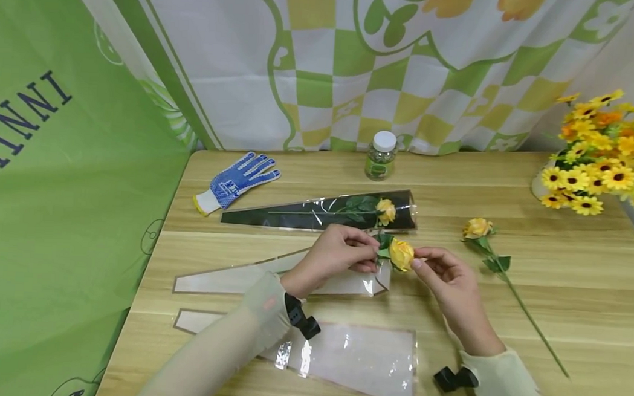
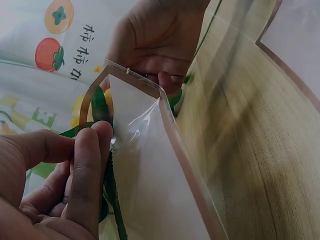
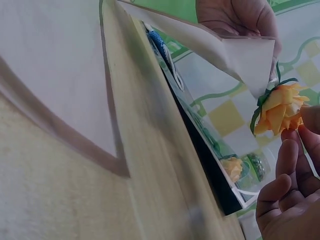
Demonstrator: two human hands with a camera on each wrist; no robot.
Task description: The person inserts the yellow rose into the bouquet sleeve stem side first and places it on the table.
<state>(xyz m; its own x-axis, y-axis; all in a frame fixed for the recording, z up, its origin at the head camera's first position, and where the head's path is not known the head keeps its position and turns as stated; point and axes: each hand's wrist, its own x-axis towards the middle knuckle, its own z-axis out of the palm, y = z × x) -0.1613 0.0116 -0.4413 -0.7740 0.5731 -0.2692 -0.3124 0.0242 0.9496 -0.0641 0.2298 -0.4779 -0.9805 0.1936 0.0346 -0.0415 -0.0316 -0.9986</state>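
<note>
A yellow artificial rose [image 1: 401, 254] lies at the mouth of a white-backed clear flower sleeve [image 1: 257, 282], its stem running into the sleeve. My left hand [image 1: 343, 251] pinches the sleeve's edge beside the rose's green leaves [image 2: 100, 104]; whether the stem is also gripped is hidden. From the right, my right hand [image 1: 450, 285] pinches the petals between thumb and fingers, seen below the bloom [image 3: 282, 107] in the right wrist view. Behind my hands lies a black-backed sleeve [image 1: 299, 220] holding another rose [image 1: 386, 212].
A second white sleeve [image 1: 362, 352] lies nearer me. To the right is a loose rose [image 1: 477, 228] with a long stem. A blue-dotted glove [image 1: 238, 181], a white-lidded jar [image 1: 380, 156] and a vase of yellow flowers [image 1: 605, 155] stand or lie toward the back.
</note>
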